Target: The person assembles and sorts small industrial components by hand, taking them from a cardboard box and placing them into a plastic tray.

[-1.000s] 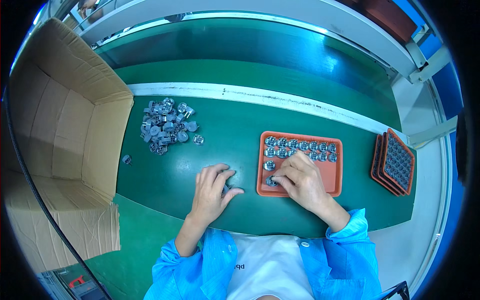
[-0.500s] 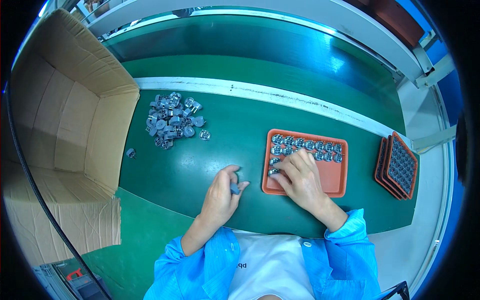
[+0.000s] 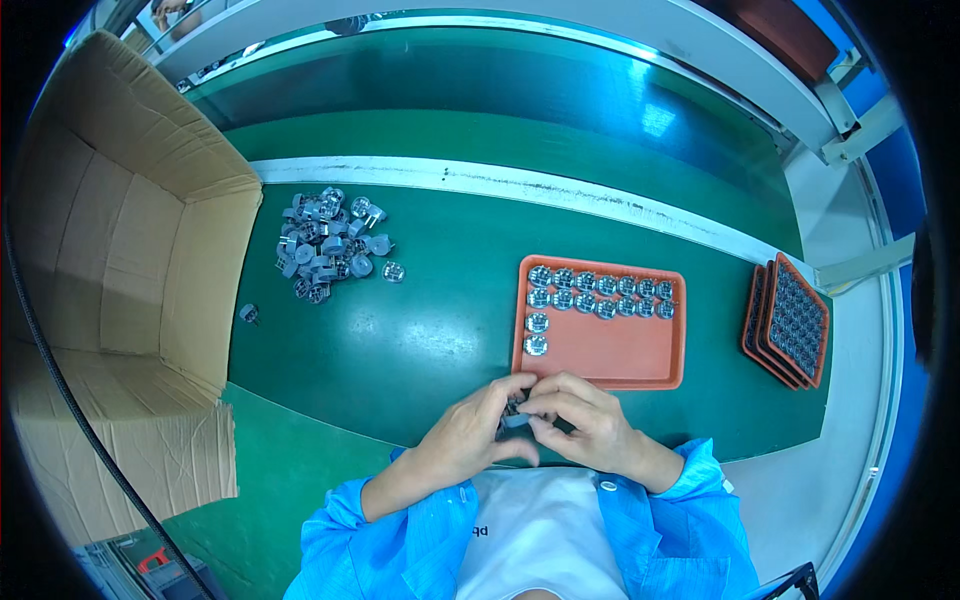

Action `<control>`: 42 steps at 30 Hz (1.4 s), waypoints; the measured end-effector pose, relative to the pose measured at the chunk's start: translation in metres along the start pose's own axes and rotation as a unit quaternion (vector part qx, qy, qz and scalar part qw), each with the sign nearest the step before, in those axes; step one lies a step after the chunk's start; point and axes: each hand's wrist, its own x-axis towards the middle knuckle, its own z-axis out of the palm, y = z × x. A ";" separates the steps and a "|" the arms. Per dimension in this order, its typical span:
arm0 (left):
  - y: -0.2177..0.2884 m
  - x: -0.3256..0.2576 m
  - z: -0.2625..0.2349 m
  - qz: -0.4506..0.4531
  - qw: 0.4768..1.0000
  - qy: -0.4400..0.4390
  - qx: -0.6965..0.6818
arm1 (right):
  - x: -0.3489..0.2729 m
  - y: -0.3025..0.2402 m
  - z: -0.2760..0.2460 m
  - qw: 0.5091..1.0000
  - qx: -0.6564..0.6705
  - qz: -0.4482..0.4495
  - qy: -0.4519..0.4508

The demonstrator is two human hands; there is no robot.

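Close in front of my body, both hands meet over a small grey round component with metal pins. My left hand curls round it with the thumb stretched below. The fingertips of my right hand pinch at its right side, and they partly hide it. Just beyond the hands lies an orange tray. Two full rows of similar components line its far side, and two more sit one below the other at its left edge, pin side up.
A heap of loose grey components lies at the back left, with single ones beside it. Far left stands an open cardboard box. Stacked orange trays full of components stand at the right. A black cable crosses the left side.
My right hand has left the tray's left side and come down beside my left hand. My left hand has moved right with the grey component. Two components now show uncovered at the tray's left.
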 end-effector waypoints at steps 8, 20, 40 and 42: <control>-0.007 -0.011 0.010 -0.091 0.993 0.040 -0.066 | -0.002 0.005 0.007 0.997 -0.035 -0.053 0.040; -0.017 -0.011 0.000 -0.175 0.913 0.110 -0.351 | 0.013 0.027 -0.014 0.983 -0.150 0.070 0.073; 0.000 0.004 0.006 0.015 0.990 0.048 0.133 | 0.009 0.011 0.012 0.995 -0.058 0.037 0.072; -0.002 0.005 0.006 0.009 0.993 0.020 0.117 | 0.012 0.008 0.004 0.995 -0.053 0.050 0.066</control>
